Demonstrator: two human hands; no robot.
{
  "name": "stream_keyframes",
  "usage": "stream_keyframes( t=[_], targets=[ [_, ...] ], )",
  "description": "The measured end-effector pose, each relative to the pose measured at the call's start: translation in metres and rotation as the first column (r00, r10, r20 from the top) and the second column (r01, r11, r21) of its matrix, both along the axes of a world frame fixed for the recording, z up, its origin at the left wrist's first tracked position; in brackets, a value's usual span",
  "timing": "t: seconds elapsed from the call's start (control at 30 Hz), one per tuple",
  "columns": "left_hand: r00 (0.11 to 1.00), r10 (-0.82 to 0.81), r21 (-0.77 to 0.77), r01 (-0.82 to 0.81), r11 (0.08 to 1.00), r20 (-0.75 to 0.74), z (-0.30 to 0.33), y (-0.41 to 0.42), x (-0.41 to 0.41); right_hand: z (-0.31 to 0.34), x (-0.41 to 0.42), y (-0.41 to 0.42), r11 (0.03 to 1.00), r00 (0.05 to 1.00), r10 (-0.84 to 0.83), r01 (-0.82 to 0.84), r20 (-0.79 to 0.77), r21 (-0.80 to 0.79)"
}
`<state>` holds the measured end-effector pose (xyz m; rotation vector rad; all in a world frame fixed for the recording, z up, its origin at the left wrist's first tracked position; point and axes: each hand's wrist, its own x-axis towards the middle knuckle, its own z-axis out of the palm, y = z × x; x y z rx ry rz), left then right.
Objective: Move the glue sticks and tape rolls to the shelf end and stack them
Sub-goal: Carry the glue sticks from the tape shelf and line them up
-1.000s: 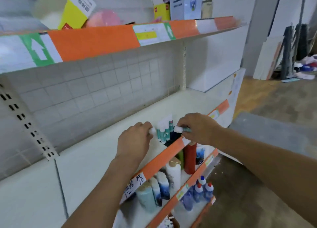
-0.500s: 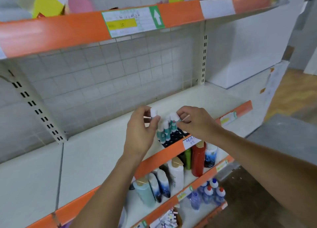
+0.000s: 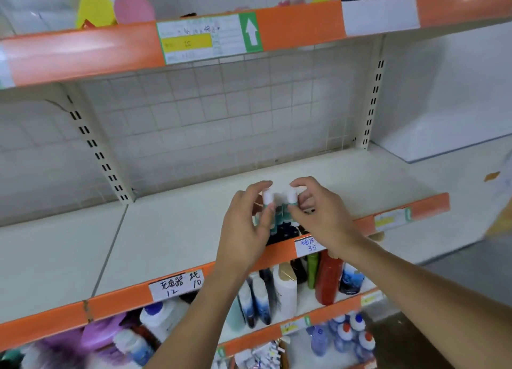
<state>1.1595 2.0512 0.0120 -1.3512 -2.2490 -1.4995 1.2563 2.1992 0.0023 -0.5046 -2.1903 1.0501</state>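
At the centre of the frame the left hand (image 3: 246,224) pinches one white-capped glue stick (image 3: 268,199) between thumb and fingertips, and the right hand (image 3: 321,216) pinches a second glue stick (image 3: 291,198) the same way, both over a cluster of glue sticks (image 3: 277,224) standing at the front edge of the bare middle shelf (image 3: 180,230). The task appears to be at an early stage: the cluster is not yet at the shelf end on the right, and no tape rolls can be identified. A handwritten tag (image 3: 309,244) under the cluster reads "35", another tag (image 3: 177,285) at lower left shows "12" and "10", and the other writing is illegible.
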Motion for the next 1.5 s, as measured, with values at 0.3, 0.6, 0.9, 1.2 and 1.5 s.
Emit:
stream_keyframes(
  t=[0.3,0.6,0.9,1.2,1.5],
  targets=[
    [0.955,0.202,-0.099,-0.227,0.969,-0.218,-0.009,0.017,0.014,-0.01,0.01,0.018,0.993,0.993,0.118,-0.118,0.003,0.007],
    [0.941,0.225,-0.109,-0.259,0.96,-0.252,-0.01,0.029,0.008,-0.013,0.002,0.02,0.991,0.991,0.132,-0.132,-0.018,-0.019],
    [0.943,0.253,-0.105,-0.279,0.954,-0.215,-0.022,0.031,0.005,-0.016,-0.001,0.018,0.989,0.989,0.147,-0.147,-0.025,-0.012],
    [0.916,0.232,-0.171,-0.299,0.939,-0.327,-0.019,0.032,0.003,-0.019,-0.003,0.017,0.99,0.99,0.14,-0.14,0.008,0.007],
    [0.917,0.228,-0.248,-0.316,0.916,-0.326,-0.024,0.033,0.0,-0.023,-0.003,0.022,0.986,0.989,0.135,-0.139,0.056,0.087]
  ],
)
